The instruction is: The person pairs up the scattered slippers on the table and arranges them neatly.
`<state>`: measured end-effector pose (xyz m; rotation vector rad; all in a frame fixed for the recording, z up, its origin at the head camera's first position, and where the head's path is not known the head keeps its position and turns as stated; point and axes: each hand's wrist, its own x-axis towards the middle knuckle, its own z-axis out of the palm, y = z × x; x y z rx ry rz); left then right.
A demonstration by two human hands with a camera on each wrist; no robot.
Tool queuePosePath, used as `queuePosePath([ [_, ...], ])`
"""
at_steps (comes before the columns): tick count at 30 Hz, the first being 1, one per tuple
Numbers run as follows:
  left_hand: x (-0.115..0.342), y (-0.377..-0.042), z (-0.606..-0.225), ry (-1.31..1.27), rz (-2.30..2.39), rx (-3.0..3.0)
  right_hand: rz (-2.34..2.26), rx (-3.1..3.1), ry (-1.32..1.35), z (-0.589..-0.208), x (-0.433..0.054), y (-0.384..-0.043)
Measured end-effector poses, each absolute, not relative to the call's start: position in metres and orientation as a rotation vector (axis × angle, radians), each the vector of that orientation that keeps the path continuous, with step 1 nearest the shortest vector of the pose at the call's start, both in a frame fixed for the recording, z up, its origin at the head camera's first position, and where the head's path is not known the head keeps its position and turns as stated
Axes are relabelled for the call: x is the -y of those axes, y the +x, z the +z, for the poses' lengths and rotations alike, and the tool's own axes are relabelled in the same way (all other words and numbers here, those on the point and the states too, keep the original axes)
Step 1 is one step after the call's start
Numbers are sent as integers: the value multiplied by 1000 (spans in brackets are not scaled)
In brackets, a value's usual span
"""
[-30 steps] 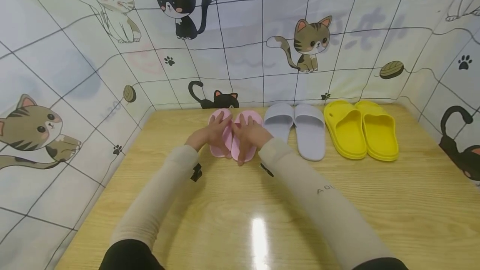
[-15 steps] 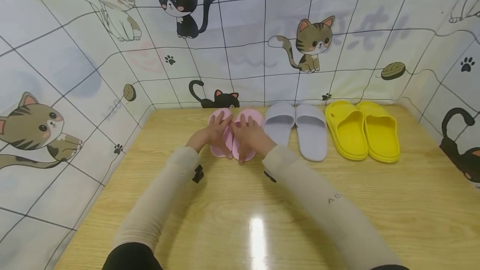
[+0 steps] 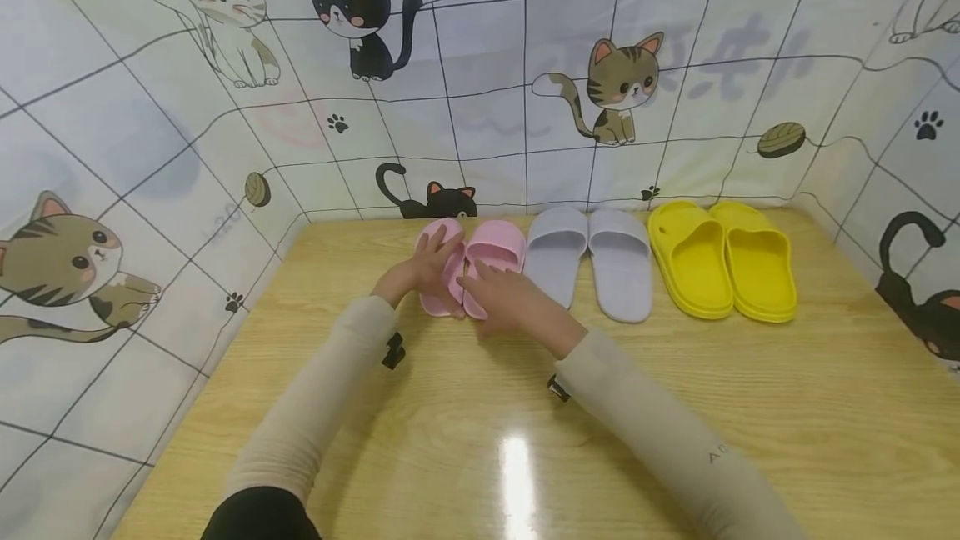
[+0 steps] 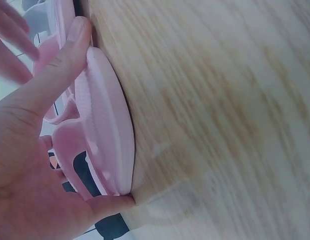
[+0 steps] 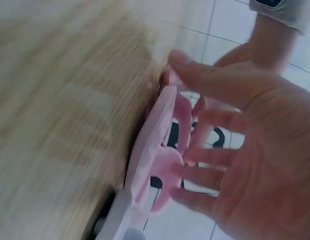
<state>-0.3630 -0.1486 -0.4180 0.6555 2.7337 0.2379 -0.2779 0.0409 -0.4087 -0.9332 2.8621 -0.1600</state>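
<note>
A pair of pink slippers stands side by side against the back wall, toes toward it. My left hand (image 3: 431, 267) spans the left pink slipper (image 4: 112, 125); in the left wrist view its thumb lies along one end and a finger presses the other, so the slipper is held between them. Over the heel part of the right pink slipper (image 3: 497, 240) hovers my right hand (image 3: 513, 300), its fingers loose and spread. In the right wrist view those fingers look apart from the slipper's strap (image 5: 167, 170), though blur leaves light contact uncertain.
Light grey slippers (image 3: 622, 282) stand just right of the pink pair, followed by yellow clogs (image 3: 761, 273). All rest on a wooden tabletop (image 3: 420, 440). Cat-print walls (image 3: 487, 48) bound the back and both sides.
My right hand has drawn back toward me and slightly right, uncovering the right pink slipper's strap. The left hand has stayed on the left slipper. The slippers keep their places.
</note>
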Motion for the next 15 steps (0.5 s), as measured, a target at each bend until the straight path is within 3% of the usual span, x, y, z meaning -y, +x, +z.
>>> queuePosePath([
  [15,147,-361,-417,644,285,-2737,-618,-2752,-1005,-382,-133,-249],
])
